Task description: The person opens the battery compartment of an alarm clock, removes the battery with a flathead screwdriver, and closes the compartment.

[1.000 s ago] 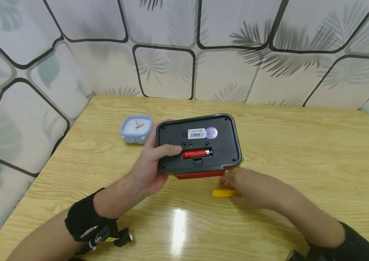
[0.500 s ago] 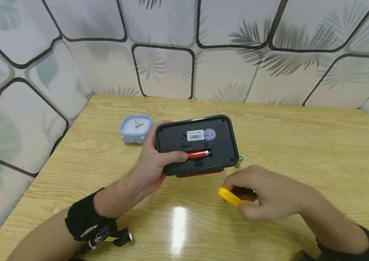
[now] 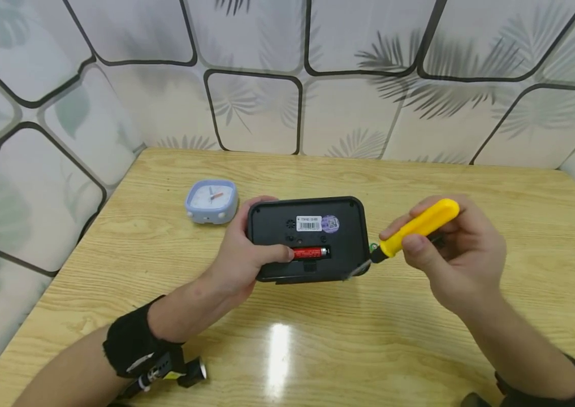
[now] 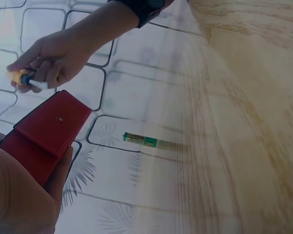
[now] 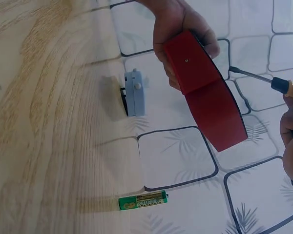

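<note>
I observe the left hand (image 3: 233, 251) gripping the black-and-red device (image 3: 272, 226), thumb over one end of the red battery (image 3: 311, 252) set in its back. I find the right hand (image 3: 467, 257) curled round the yellow screwdriver (image 3: 422, 226), right of the device, blade near its edge. I record a wood-grain counter (image 3: 511, 226) bearing a green battery (image 5: 143, 200) just right of the device and a blue clock (image 3: 212, 199) left of it; leaf-patterned wall (image 3: 256, 110) behind.
</note>
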### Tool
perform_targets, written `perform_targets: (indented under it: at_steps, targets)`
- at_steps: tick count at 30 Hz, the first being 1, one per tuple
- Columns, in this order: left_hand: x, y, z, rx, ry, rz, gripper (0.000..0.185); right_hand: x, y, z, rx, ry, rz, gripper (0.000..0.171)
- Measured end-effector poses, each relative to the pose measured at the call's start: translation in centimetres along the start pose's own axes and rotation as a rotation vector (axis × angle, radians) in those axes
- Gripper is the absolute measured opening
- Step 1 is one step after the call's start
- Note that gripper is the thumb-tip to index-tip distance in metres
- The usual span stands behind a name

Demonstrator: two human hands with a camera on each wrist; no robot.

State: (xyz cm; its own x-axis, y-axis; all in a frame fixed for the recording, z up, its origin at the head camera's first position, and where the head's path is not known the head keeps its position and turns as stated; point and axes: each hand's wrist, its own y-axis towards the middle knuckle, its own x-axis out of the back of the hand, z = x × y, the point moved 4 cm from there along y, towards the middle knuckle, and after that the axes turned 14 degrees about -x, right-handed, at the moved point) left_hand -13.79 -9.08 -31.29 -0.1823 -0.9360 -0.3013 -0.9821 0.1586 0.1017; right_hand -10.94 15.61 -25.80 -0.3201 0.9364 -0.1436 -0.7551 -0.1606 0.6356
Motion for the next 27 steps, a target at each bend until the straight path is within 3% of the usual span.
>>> perform_targets:
  at_steps: [6, 17, 27]
  targets:
    - [-0.3, -0.2, -0.1, -0.009, 0.021, -0.009, 0.084, -0.6, -0.1, 0.3, 0.084, -0.034, -0.045, 0.040]
    - [-0.6, -0.6, -0.1, -0.012, 0.050, 0.008, 0.084, -1.6, -0.4, 0.0, 0.299, -0.203, 0.055, 0.040]
    - [-0.3, -0.4, -0.3, -0.053, -0.002, 0.055, 0.083, -0.8, -0.1, 0.0, 0.154, -0.046, -0.054, 0.037]
